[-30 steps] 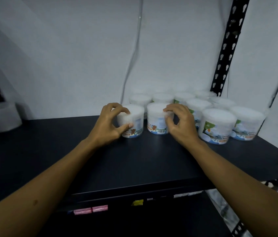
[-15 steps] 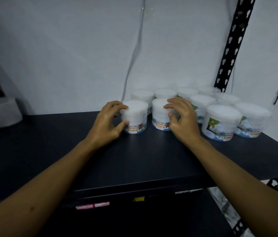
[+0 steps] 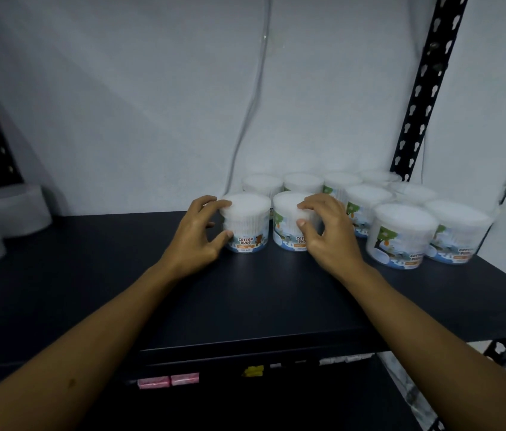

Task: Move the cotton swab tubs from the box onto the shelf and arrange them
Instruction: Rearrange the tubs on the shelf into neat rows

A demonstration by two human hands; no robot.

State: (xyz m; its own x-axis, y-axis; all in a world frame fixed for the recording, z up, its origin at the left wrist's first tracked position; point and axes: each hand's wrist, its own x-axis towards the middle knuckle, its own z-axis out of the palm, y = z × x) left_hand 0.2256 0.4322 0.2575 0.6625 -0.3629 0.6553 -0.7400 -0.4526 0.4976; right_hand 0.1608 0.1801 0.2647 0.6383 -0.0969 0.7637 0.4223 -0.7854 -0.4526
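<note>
Head view, left hand (image 3: 197, 236) gripping one tub (image 3: 246, 225), right hand (image 3: 326, 233) gripping neighbour tub (image 3: 292, 223), more tubs (image 3: 401, 234) crowd right, white rolls (image 3: 12, 209) far left

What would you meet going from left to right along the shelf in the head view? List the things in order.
White rolls at the far left → left hand → tub that it grips → tub that the right hand grips → right hand → front tub with a tree label → rightmost front tub → black slotted upright.

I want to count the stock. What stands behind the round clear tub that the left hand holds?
Behind the round clear tub gripped by the left hand stands another white-topped tub, by the wall. Only its top shows; its label is covered.
</note>
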